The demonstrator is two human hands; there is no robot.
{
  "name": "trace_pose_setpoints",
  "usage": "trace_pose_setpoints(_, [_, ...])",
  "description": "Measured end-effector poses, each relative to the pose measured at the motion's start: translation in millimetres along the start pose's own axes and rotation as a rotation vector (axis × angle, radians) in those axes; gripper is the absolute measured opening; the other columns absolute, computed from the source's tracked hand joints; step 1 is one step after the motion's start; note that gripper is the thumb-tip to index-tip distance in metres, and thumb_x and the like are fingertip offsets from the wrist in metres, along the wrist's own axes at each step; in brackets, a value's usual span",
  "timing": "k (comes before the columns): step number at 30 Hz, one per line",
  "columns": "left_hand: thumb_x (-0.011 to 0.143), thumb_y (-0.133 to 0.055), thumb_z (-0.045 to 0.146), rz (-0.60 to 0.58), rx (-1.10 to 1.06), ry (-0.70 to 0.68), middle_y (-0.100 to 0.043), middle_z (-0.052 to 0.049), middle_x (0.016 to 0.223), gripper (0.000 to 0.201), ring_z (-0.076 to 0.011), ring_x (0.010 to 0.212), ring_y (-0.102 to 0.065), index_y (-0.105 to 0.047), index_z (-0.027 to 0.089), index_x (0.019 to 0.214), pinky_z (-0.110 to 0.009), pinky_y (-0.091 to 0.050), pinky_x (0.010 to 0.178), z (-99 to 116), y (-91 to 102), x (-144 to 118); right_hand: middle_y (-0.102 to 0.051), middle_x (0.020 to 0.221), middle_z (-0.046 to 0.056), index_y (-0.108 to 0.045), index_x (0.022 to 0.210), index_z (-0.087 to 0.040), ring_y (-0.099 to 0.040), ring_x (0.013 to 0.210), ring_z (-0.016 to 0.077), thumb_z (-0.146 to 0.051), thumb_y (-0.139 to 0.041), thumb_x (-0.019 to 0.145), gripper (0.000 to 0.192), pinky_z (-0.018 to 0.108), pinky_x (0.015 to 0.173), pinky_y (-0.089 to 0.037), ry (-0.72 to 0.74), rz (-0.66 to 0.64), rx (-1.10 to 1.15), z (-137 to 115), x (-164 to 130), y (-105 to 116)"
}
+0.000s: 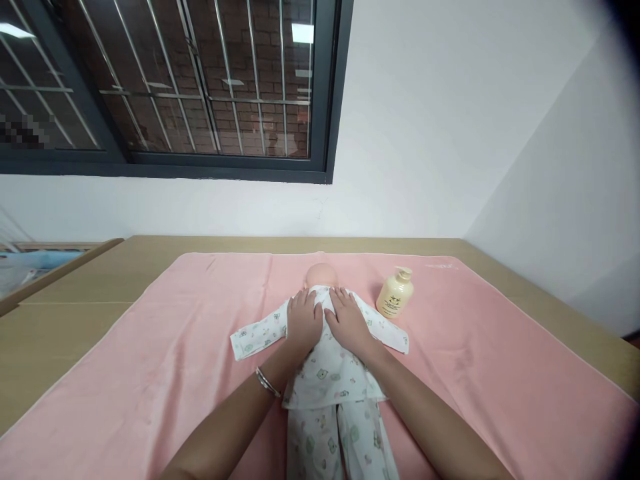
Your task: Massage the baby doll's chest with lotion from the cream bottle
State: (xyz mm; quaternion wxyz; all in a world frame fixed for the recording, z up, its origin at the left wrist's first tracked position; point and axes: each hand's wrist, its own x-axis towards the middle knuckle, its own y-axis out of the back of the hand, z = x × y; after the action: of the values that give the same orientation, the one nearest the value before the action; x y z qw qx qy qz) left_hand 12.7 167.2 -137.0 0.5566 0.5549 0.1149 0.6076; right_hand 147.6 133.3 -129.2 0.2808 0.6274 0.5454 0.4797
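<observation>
The doll (327, 353) is lying on the pink towel (150, 360), its long axis running straight away from the person, head farthest. The left hand (303, 319) and right hand (347, 320) are resting side by side on its chest, fingers flat, grasping nothing. A lotion bottle (395, 293) is standing nearer the right hand.

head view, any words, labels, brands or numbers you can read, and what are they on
Pump bottle: a dark mark and lines of print on its front, too small to read.
Pink towel: a faint pale mark near its far right corner, too blurred to read.
Doll's pyjamas: only small animal pictures, no lettering.
Window: a pixelated patch, nothing readable.
</observation>
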Motion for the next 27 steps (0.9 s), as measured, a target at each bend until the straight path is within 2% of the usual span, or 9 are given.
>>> trace_pose_setpoints(3, [0.09,-0.037,0.018,-0.019,0.067,-0.105,-0.057,-0.015,0.129,0.039,-0.0301,0.123,-0.048,-0.053,0.013,0.124,-0.052,-0.035,0.103,8,0.9,-8,-0.033,0.149,0.013,-0.034,0.144,-0.009,-0.021,0.141,0.0224,-0.03,-0.035,0.093,0.055,0.042,0.116,-0.011,0.027,-0.036,0.029,8,7,4])
trace_pose_setpoints(6, [0.084,-0.041,0.012,-0.054,0.098,-0.178,-0.055,-0.018,0.129,0.043,-0.0323,0.127,-0.044,-0.052,0.01,0.125,-0.053,-0.035,0.103,17,-1.9,-21,-0.032,0.149,0.013,-0.033,0.144,-0.008,-0.022,0.141,0.0211,-0.033,-0.029,0.096,0.054,0.041,0.115,-0.014,-0.009,-0.062,0.058,15,13,10])
trace_pose_setpoints(10, [0.08,-0.044,0.009,-0.064,0.105,-0.149,-0.056,-0.02,0.128,0.045,-0.0329,0.128,-0.044,-0.054,0.009,0.124,-0.051,-0.036,0.102,24,-2.4,-31,-0.041,0.144,0.016,-0.041,0.139,-0.007,-0.032,0.137,0.0237,-0.033,-0.026,0.097,0.051,0.044,0.114,-0.015,-0.036,-0.062,-0.013,10,10,15])
trace_pose_setpoints(14, [0.086,-0.044,0.021,-0.075,0.135,-0.024,-0.055,-0.019,0.129,0.04,-0.0342,0.125,-0.046,-0.054,0.008,0.123,-0.055,-0.034,0.103,20,7.7,-15,-0.048,0.137,0.02,-0.046,0.134,-0.003,-0.04,0.131,0.0259,-0.024,-0.028,0.095,0.048,0.042,0.112,-0.019,-0.037,-0.03,-0.154,-14,-6,20])
trace_pose_setpoints(17, [0.09,-0.041,0.027,-0.134,0.112,-0.007,-0.059,-0.016,0.124,0.035,-0.0309,0.121,-0.049,-0.056,0.012,0.118,-0.053,-0.034,0.104,11,14.0,2,-0.052,0.134,0.019,-0.051,0.13,-0.006,-0.044,0.128,0.0269,-0.022,-0.033,0.093,0.044,0.038,0.105,-0.031,-0.036,-0.067,-0.19,-31,-19,32])
trace_pose_setpoints(20, [0.091,-0.04,0.026,-0.157,0.105,-0.032,-0.059,-0.015,0.124,0.034,-0.0288,0.12,-0.05,-0.055,0.012,0.118,-0.051,-0.033,0.104,6,13.8,9,-0.064,0.117,0.013,-0.063,0.111,-0.015,-0.055,0.115,0.0251,-0.024,-0.034,0.093,0.035,0.033,0.091,-0.041,-0.056,-0.11,-0.15,-36,-23,45])
trace_pose_setpoints(22, [0.092,-0.039,0.024,-0.141,0.13,-0.063,-0.058,-0.017,0.126,0.036,-0.0292,0.122,-0.049,-0.053,0.01,0.121,-0.052,-0.032,0.105,8,11.5,7,-0.067,0.107,0.009,-0.065,0.098,-0.019,-0.059,0.106,0.0223,-0.027,-0.031,0.095,0.035,0.031,0.085,-0.042,-0.079,-0.102,-0.096,-32,-20,49])
trace_pose_setpoints(24, [0.092,-0.036,0.021,-0.12,0.159,-0.099,-0.057,-0.017,0.127,0.036,-0.0293,0.123,-0.049,-0.052,0.009,0.122,-0.051,-0.032,0.105,12,9.0,1,-0.065,0.113,0.008,-0.064,0.099,-0.021,-0.057,0.11,0.0199,-0.029,-0.028,0.097,0.037,0.029,0.088,-0.041,-0.076,-0.071,-0.04,-23,-11,46])
trace_pose_setpoints(27, [0.091,-0.038,0.018,-0.085,0.204,-0.144,-0.058,-0.018,0.125,0.035,-0.03,0.12,-0.051,-0.054,0.009,0.12,-0.05,-0.036,0.102,19,6.7,-8,-0.055,0.131,0.01,-0.061,0.112,-0.017,-0.045,0.126,0.0187,-0.028,-0.027,0.097,0.039,0.029,0.101,-0.032,-0.058,-0.043,-0.005,-6,4,34])
